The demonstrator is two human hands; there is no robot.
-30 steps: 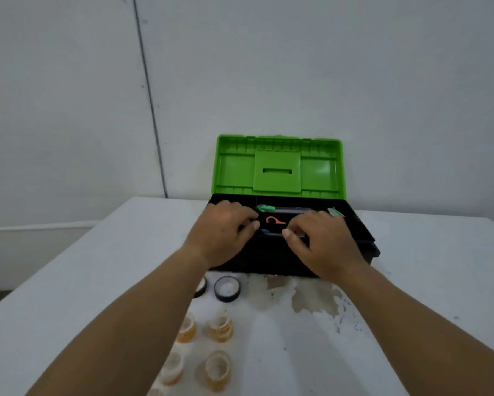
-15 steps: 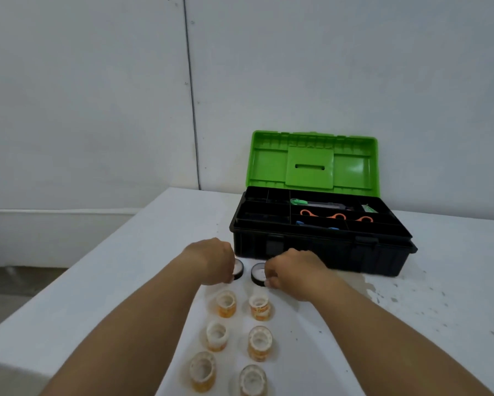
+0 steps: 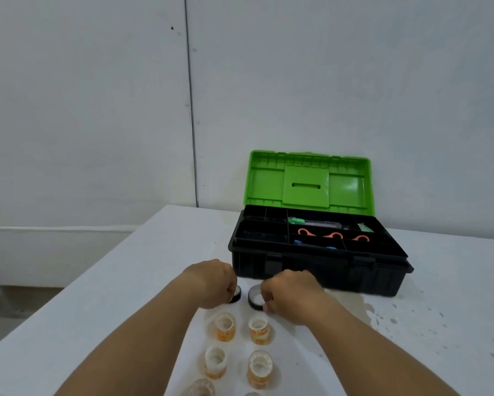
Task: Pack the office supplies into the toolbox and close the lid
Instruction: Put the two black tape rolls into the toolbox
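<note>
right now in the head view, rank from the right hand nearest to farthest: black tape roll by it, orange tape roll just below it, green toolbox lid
1. Black tape roll: touching the right hand, at its fingers.
2. Orange tape roll: on the table just nearer the person, beside the wrist, not touching.
3. Green toolbox lid: upright at the back, beyond the open black tray.

Both bare forearms reach forward from the bottom edge, converging toward the centre. Left hand (image 3: 213, 282) palm down, knuckles up, fingers curled under and closed around the left black tape roll (image 3: 236, 295), which is mostly hidden beneath it. Right hand (image 3: 292, 294) also palm down, fingers curled inward, fingertips (image 3: 268, 308) pinching the near rim of the right black tape roll (image 3: 254, 297). Wrists straight, hands close together but apart. Thumbs not visible on either hand.
</note>
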